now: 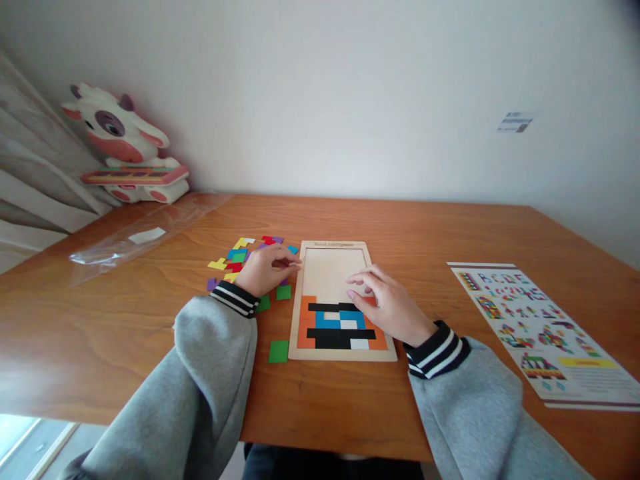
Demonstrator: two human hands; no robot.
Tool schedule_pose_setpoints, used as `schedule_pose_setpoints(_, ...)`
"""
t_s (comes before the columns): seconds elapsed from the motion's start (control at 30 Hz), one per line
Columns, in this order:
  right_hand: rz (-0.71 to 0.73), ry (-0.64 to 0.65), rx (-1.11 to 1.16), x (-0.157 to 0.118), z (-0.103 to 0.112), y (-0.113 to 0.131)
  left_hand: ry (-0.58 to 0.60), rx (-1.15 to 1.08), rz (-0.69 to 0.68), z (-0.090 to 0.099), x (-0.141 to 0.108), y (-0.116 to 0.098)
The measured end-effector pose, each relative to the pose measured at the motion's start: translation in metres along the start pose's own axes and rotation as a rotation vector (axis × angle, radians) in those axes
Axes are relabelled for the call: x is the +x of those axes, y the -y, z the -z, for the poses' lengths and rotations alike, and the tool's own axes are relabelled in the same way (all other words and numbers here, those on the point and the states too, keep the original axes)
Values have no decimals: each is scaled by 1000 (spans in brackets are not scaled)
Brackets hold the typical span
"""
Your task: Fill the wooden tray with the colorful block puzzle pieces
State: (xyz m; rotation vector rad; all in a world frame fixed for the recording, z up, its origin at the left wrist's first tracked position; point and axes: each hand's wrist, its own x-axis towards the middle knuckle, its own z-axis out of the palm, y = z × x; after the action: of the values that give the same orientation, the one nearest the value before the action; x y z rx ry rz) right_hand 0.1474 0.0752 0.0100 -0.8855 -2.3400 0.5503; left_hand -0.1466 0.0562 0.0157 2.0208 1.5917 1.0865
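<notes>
A wooden puzzle board (294, 333) lies on the table, its lower part filled with orange, black, blue and white flat pieces; its upper tray is bare. My left hand (267, 270) is at the board's left edge, above a spread of colourful puzzle pieces (217, 265). Its thumb and fingertips come close together, and whatever they may hold is too small to make out. Over the board's right side, my right hand (393, 303) hovers with curved fingers, thumb apart from the index finger, holding nothing visible. A green square piece (279, 352) lies beside the board's lower left corner.
A printed pattern sheet (540, 333) lies on the right of the wooden table (340, 407). Toward the back left are a clear plastic bag (145, 233) and a toy cow with a keyboard (127, 147). A white wall (350, 100) stands behind the table.
</notes>
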Motion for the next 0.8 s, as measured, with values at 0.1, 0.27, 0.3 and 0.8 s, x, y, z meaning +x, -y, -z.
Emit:
schedule_pose_setpoints(0.1,-27,-6,119,2,0,4,30,-171,-13,-18,-5,-27)
schedule_pose_setpoints(0.27,-98,46,321,4,1,14,110,-454,122,-40,-14,-53)
schedule_pose_setpoints(0.3,-109,51,339,4,2,16,140,-492,144,-42,-15,-55)
schedule_pose_setpoints(0.8,77,156,122,0,-3,13,156,215,-423,-38,-12,-29)
